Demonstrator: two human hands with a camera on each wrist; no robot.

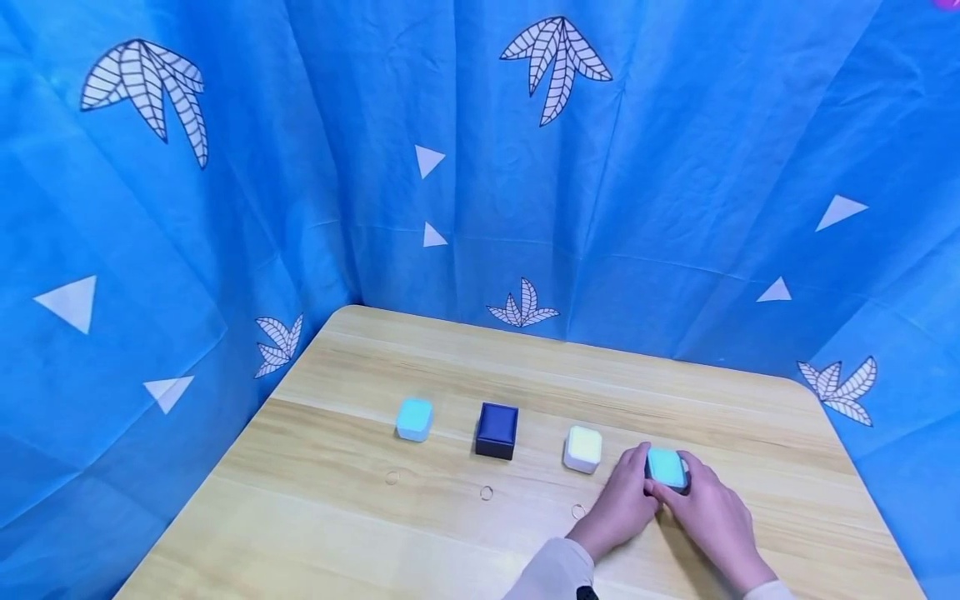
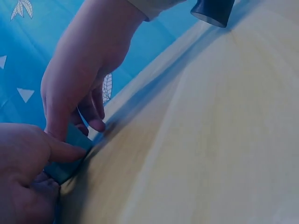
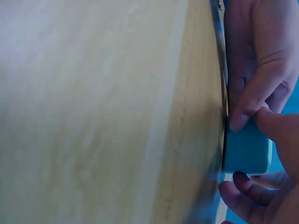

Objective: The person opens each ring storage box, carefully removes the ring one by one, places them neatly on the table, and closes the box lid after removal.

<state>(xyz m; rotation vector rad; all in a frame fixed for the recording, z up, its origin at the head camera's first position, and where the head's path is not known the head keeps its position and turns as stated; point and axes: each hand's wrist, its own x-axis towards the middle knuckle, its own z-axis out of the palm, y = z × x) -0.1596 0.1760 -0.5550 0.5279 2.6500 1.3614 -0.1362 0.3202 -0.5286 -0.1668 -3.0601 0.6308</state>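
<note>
A small teal ring box (image 1: 667, 468) stands at the right of the table, between both hands. My left hand (image 1: 621, 510) holds its left side, with the thumb at the near face. From the right, my right hand (image 1: 714, 512) grips the same box, its thumb across the front and fingers at the far side. In the right wrist view the teal box (image 3: 247, 148) is seen from the side, lid down to base, between the fingertips of both hands. The left wrist view shows part of the box (image 2: 70, 161), mostly covered by fingers. Its inside is hidden.
To the left, a cream-topped white box (image 1: 582, 450), a dark blue box (image 1: 497, 431) and a light blue box (image 1: 414, 419) form a row. Before them lie three thin rings: one (image 1: 577, 511) beside my left wrist, another (image 1: 486, 493) mid-table, a faint one (image 1: 392, 477) leftmost. Blue curtains (image 1: 480, 192) surround the table.
</note>
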